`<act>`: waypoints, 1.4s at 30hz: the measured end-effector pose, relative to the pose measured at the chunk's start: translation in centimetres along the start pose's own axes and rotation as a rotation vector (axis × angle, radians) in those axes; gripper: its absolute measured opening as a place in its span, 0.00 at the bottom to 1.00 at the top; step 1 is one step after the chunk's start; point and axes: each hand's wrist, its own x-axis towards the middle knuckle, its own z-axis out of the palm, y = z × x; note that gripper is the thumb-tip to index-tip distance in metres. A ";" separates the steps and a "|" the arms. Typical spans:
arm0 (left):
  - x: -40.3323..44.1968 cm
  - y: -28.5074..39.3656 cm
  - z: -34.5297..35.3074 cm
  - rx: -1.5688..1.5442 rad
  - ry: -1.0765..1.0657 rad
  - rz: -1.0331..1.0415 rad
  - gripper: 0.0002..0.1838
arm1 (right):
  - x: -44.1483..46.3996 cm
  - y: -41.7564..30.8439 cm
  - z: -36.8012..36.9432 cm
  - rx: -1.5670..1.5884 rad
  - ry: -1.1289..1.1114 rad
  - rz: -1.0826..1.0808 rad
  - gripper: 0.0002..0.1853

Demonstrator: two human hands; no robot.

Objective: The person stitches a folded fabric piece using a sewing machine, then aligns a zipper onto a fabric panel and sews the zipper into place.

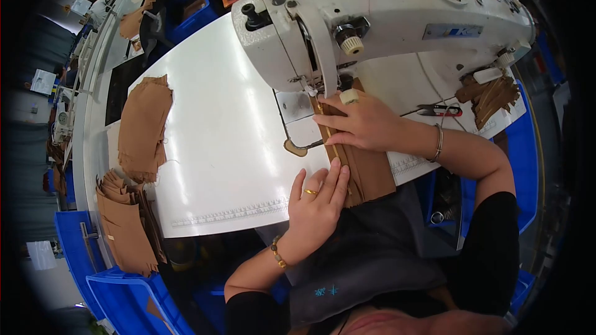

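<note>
A brown fabric piece (375,177) with a narrow yellowish strip along its left side lies under the needle end of a white sewing machine (397,9). My right hand (366,123) rests on the fabric just below the presser foot, fingers stretched out and apart. Nearer to me, my left hand (313,208) lies along the fabric's left edge. Its fingers are extended, with the fingertips touching the strip. Neither hand is wrapped round anything. My right palm and fingers cover part of the fabric.
Brown fabric pieces (144,127) are stacked on the white table (217,118) at the left, with another bundle (127,229) at its edge. Red-and-black thread snips (439,110) lie right of my hand, near brown scraps (493,102). Blue bins (133,291) stand below.
</note>
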 end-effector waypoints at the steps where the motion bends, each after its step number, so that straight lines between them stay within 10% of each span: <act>1: -0.1 0.0 0.0 0.000 0.001 0.006 0.26 | -0.2 0.0 0.2 0.002 0.005 -0.005 0.28; 33: -5.7 -1.5 -1.0 -0.177 -0.089 0.059 0.44 | -0.2 -0.9 -1.5 0.014 -0.054 0.025 0.46; 42: -14.1 -17.7 -12.0 0.773 0.188 -0.673 0.27 | -0.4 -0.7 -1.3 0.080 -0.127 0.077 0.48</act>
